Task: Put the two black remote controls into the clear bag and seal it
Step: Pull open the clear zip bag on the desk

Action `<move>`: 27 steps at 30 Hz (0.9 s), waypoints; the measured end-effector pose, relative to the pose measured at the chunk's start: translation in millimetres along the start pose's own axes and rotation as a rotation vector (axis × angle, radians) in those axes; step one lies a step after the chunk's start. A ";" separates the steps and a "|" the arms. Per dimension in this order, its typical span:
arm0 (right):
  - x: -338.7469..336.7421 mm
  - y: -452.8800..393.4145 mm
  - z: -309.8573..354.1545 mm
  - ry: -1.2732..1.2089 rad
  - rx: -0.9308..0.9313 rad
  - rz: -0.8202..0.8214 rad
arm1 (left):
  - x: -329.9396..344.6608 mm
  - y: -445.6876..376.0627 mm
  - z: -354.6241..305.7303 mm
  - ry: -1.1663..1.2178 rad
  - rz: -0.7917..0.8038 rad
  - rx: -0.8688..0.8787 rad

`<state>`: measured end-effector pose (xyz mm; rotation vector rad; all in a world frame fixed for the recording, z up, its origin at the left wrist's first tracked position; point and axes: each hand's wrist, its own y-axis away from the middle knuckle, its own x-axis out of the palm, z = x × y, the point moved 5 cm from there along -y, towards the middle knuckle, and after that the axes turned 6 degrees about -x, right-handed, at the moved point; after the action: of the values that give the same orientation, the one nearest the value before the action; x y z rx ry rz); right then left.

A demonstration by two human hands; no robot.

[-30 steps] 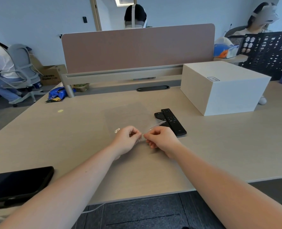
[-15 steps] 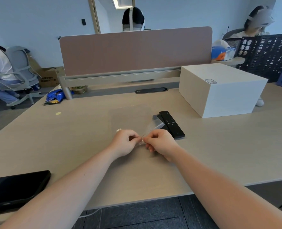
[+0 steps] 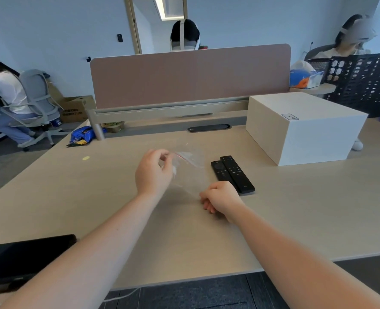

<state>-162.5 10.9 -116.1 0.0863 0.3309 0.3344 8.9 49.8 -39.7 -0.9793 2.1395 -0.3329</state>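
Note:
Two black remote controls lie side by side on the desk, right of centre. The clear bag is lifted off the desk just left of them, its red seal strip near the top. My left hand pinches the bag's upper edge. My right hand grips the bag's lower corner, close to the near end of the remotes. The bag holds nothing.
A white box stands at the right, behind the remotes. A black phone lies at the near left edge. A pink divider closes the back of the desk. Other people sit beyond.
Both hands were pinching the bag's near edge together on the desk. Now my left hand has lifted the bag up and away, and my right hand has moved right and down.

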 end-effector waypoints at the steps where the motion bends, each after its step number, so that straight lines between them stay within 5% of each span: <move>1: -0.1 -0.7 0.2 -0.010 0.004 -0.004 | 7.7 5.6 2.2 -0.024 0.066 -0.021; 9: 1.3 -3.4 -0.5 -0.093 0.037 -0.026 | 34.1 45.3 25.8 -0.425 0.287 -0.115; 18: -5.7 1.6 2.3 -0.102 0.048 0.067 | 18.7 34.7 49.9 -0.270 0.092 -0.139; 23: -34.9 12.0 8.7 0.431 -0.218 -0.301 | 17.3 33.8 46.1 -0.200 0.078 -0.068; 27: -35.6 22.2 15.9 0.849 -0.268 -0.389 | 17.0 35.6 43.5 -0.180 0.095 -0.045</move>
<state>-195.8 19.3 -87.2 -0.3934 1.1204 0.0070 13.8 64.3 -96.4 -0.8941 2.0287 -0.1445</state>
